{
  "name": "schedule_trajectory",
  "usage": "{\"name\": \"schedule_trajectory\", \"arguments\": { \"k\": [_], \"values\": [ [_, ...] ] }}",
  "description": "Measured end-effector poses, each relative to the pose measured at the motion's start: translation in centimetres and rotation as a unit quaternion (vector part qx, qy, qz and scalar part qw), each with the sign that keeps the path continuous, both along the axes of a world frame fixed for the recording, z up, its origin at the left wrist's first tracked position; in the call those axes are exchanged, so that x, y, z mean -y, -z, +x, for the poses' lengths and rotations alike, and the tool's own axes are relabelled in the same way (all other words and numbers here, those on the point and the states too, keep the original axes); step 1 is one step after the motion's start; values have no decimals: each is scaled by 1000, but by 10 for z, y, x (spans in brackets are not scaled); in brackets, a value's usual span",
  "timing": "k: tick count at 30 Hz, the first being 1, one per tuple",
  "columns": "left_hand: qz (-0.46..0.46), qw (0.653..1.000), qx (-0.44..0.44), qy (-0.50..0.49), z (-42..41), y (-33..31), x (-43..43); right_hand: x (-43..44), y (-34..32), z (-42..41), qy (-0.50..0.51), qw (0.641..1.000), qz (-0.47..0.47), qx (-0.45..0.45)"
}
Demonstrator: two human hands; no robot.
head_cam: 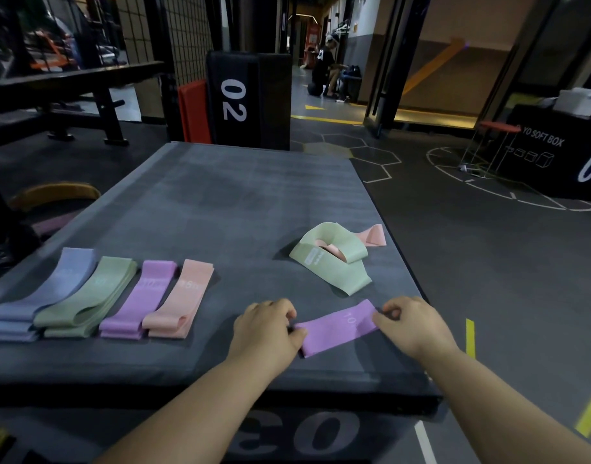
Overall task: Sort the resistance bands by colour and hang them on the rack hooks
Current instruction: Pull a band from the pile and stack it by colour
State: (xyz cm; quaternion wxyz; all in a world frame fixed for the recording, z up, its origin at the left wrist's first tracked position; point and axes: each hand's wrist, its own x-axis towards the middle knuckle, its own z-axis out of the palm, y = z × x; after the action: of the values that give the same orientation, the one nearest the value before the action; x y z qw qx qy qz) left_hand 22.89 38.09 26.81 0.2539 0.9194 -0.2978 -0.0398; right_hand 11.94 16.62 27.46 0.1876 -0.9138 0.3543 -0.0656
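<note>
The left hand [266,329] and the right hand [415,324] each pinch one end of a purple band [337,329], with fingers curled and thumbs on the fabric. The band lies flat between them on the top of a dark box [237,202], near its front edge, and it carries a pale print "10".

Just behind the band, toward the right edge of the box, a loose green band [334,276] lies twisted in a loop. A pink band [375,236] is partly under it and comes out on the far side.

To the left of the hands, well apart from them, four sorted piles lie side by side in a row: a pink pile [180,296], then a purple pile [140,296], a green pile [86,296] and a blue pile [43,296] at the far left. The bands in each pile lie folded flat, one on another.

Behind the box stands a black block [248,98] marked "02".
</note>
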Motion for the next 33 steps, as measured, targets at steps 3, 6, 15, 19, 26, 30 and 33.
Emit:
{"name": "schedule_trajectory", "arguments": {
  "k": [3, 6, 15, 19, 26, 30, 33],
  "values": [
    [20, 1000, 12, 5, -3, 0, 1, -1, 0, 1, 0, 1000, -9, -17],
    [27, 999, 23, 3, -5, 0, 3, -3, 0, 2, -1, 1000, -2, -24],
    [16, 999, 30, 16, -8, -1, 4, -4, -2, 4, 17, 998, 58, 22],
    [0, 1000, -14, 16, -6, 1, 3, -4, -5, 5, 26, 991, 118, 65],
    [-13, 991, -136, 11, 1, -11, -11, -12, -8, 12, 55, 949, 254, 180],
    [-32, 986, -161, 1, 5, -22, -29, -28, -13, 24, 48, 920, 319, 221],
    [-47, 981, -185, -19, 8, -29, -47, -46, -16, 37, 43, 910, 342, 230]
  ]
}}
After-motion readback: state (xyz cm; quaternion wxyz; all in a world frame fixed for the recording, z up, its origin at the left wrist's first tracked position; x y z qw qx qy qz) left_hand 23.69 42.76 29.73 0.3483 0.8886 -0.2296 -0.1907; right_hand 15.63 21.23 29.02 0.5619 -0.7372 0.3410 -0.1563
